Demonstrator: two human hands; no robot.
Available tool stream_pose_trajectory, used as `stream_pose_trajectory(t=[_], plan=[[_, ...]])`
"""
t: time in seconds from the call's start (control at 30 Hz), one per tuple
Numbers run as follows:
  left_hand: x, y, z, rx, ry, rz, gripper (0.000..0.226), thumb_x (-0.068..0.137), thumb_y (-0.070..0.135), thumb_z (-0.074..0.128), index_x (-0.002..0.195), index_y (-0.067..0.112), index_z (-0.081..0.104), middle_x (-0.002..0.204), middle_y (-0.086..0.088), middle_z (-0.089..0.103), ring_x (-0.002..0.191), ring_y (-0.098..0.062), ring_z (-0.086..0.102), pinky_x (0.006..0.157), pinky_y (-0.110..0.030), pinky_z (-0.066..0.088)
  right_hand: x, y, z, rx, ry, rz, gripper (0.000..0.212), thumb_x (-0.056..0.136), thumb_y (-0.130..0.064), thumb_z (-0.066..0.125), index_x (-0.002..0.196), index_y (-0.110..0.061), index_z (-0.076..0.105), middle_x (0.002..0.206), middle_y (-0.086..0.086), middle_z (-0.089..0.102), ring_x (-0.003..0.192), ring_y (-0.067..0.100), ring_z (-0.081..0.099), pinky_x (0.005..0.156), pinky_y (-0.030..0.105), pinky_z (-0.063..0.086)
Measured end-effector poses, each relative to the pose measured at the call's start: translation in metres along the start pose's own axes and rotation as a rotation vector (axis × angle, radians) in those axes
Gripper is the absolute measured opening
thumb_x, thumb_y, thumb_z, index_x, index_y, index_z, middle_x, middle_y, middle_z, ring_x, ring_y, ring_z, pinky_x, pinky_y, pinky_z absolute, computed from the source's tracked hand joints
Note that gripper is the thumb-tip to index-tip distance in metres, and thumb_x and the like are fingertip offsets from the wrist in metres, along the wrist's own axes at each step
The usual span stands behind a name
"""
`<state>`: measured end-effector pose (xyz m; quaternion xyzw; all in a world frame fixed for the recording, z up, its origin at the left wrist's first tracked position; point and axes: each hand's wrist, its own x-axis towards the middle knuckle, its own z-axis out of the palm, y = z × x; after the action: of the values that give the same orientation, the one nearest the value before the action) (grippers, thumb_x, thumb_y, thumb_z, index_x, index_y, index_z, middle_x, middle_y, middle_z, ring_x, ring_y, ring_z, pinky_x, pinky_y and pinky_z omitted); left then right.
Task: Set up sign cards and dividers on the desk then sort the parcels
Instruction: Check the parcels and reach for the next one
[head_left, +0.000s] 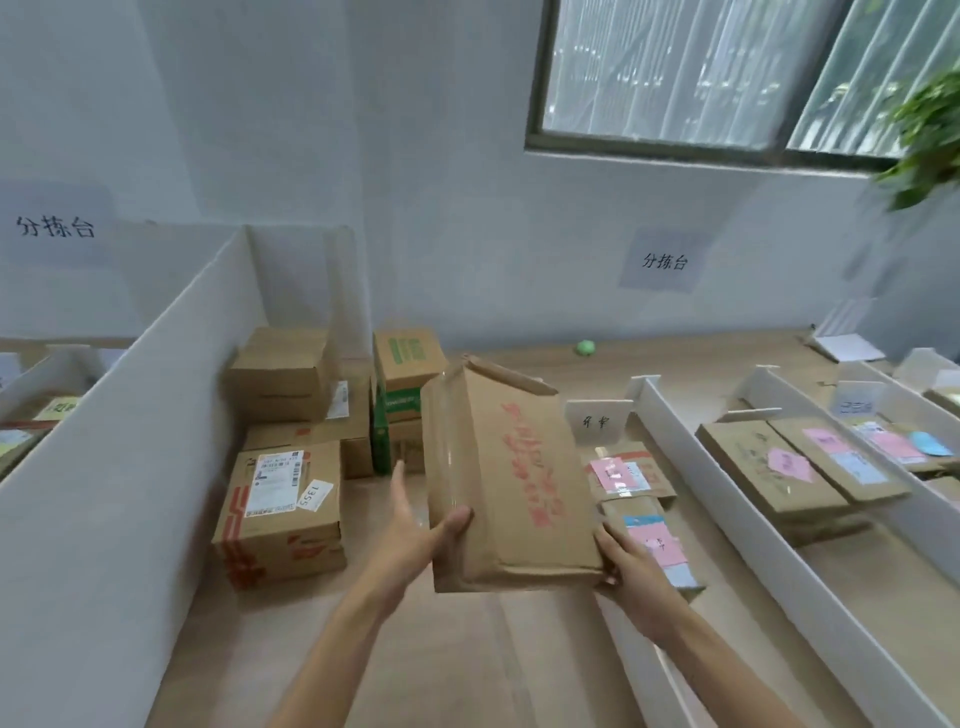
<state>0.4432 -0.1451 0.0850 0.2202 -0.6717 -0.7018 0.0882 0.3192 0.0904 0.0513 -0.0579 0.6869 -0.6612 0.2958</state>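
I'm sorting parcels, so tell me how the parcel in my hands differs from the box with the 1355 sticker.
The held parcel is flat and slim, gripped by the left hand and right hand; the 1355 box is deeper and sits on the desk. The held parcel shows red print; the 1355 box has a white shipping label and red-orange tape. Both are brown cardboard.
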Motion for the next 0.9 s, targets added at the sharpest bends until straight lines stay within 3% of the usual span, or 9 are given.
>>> stream_pose_trajectory(t=[0.07,0.13,0.23,0.33,0.47,0.53,0.6,0.8,0.9], plan=[[-0.008,0.025,0.022,-0.177,-0.17,-0.052,0.126,0.043,0.057,0.086,0.145,0.037,0.014,0.141,0.012,0.039,0.124,-0.013,0.047,0.105,-0.043,0.042,-0.022,-0.026,-0.018,0.01,0.002,-0.059,0.026,0.099,-0.022,0.043,0.117,-0.026,0.061,0.108,-0.006,0.068,0.093,0.007,0.061,0.079,0.026,0.049],[-0.018,0.044,0.05,-0.283,-0.226,-0.031,0.096,0.058,0.042,0.082,0.139,0.027,0.033,0.128,0.002,0.059,0.113,-0.018,0.06,0.093,-0.041,0.051,-0.047,-0.049,-0.034,-0.029,0.04,-0.129,0.026,0.099,-0.02,0.042,0.117,-0.032,0.056,0.111,-0.011,0.067,0.097,0.004,0.061,0.079,0.022,0.05],[-0.04,0.068,0.101,-0.299,-0.207,0.108,0.06,0.07,0.027,0.076,0.124,0.028,0.047,0.112,0.003,0.068,0.096,-0.014,0.068,0.073,-0.035,0.058,-0.083,-0.079,-0.05,-0.282,0.107,-0.32,0.043,0.096,-0.026,0.049,0.137,-0.031,0.037,0.14,-0.013,0.045,0.123,0.0,0.046,0.102,0.017,0.037],[-0.064,0.084,0.157,-0.131,-0.228,0.288,0.052,0.075,0.016,0.075,0.117,0.029,0.048,0.106,0.003,0.069,0.089,-0.01,0.069,0.064,-0.027,0.057,-0.12,-0.104,-0.054,-0.219,-0.001,-0.391,0.042,0.093,-0.03,0.051,0.133,-0.032,0.038,0.127,-0.02,0.053,0.111,-0.01,0.052,0.093,0.009,0.042],[-0.096,0.092,0.225,0.121,-0.325,0.598,0.077,0.079,0.025,0.067,0.143,0.034,0.027,0.137,0.008,0.05,0.124,-0.005,0.049,0.099,-0.028,0.044,-0.157,-0.113,-0.087,0.149,0.211,-0.446,0.065,0.066,-0.056,0.069,0.12,-0.02,0.059,0.112,0.0,0.07,0.106,0.018,0.065,0.102,0.042,0.046],[-0.113,0.096,0.255,0.302,-0.341,0.771,0.074,0.079,0.045,0.053,0.145,0.043,0.018,0.152,0.017,0.025,0.139,0.001,0.02,0.113,-0.026,0.021,-0.178,-0.111,-0.12,0.311,0.317,-0.444,0.082,0.054,-0.065,0.075,0.119,-0.017,0.061,0.112,0.005,0.07,0.106,0.022,0.066,0.102,0.044,0.045],[-0.128,0.098,0.28,0.42,-0.371,0.907,0.065,0.082,0.05,0.042,0.143,0.043,0.021,0.152,0.026,0.015,0.14,0.004,0.009,0.115,-0.026,0.015,-0.204,-0.107,-0.154,0.366,0.336,-0.454,0.077,0.066,-0.068,0.063,0.125,-0.018,0.058,0.119,0.004,0.067,0.111,0.022,0.063,0.104,0.045,0.043],[-0.157,0.101,0.337,0.375,-0.449,1.068,0.059,0.083,0.01,0.054,0.134,0.035,0.043,0.138,0.022,0.043,0.133,-0.007,0.036,0.108,-0.04,0.037,-0.26,-0.074,-0.235,0.548,0.376,-0.421,0.066,0.085,-0.068,0.034,0.128,-0.022,0.055,0.127,0.001,0.062,0.113,0.017,0.062,0.085,0.032,0.057],[-0.161,0.107,0.35,0.235,-0.259,0.982,0.059,0.082,0.016,0.058,0.135,0.035,0.038,0.136,0.018,0.044,0.129,0.0,0.038,0.107,-0.018,0.034,-0.293,-0.069,-0.248,0.661,0.342,-0.374,0.062,0.092,-0.059,0.028,0.115,-0.017,0.067,0.117,0.006,0.068,0.101,0.017,0.068,0.068,0.027,0.058]])
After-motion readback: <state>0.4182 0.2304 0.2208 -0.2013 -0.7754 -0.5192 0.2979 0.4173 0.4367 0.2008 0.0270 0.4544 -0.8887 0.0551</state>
